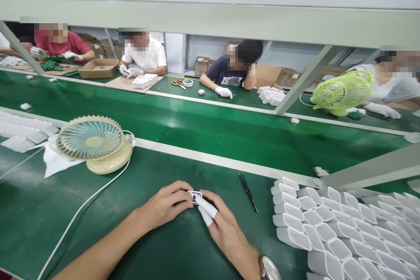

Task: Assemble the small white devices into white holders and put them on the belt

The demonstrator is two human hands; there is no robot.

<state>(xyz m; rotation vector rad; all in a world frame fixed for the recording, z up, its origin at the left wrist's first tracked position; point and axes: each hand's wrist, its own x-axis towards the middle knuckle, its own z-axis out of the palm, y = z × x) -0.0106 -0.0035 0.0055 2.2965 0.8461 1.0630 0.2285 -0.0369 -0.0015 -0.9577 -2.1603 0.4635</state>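
Head view shows both hands meeting low at the centre of the green mat [183,249]. The left hand [164,205] and the right hand [226,232] pinch one small white part [194,196] between their fingertips, both closed around it just above the surface; the right hand's thumb and forefinger wear white finger cots [207,210]. A good grip here looks like light, even pressure from both sides, keeping the piece level and pressing straight rather than twisting. Right of the hands, black tweezers [247,190] lie near, and a dense bank of white housings [331,232] limits movement that way. To the left, a white cable [78,210] crosses the mat toward a cream desk fan [95,142]. Beyond, the conveyor belt [213,127] runs open, with other people seated across it.
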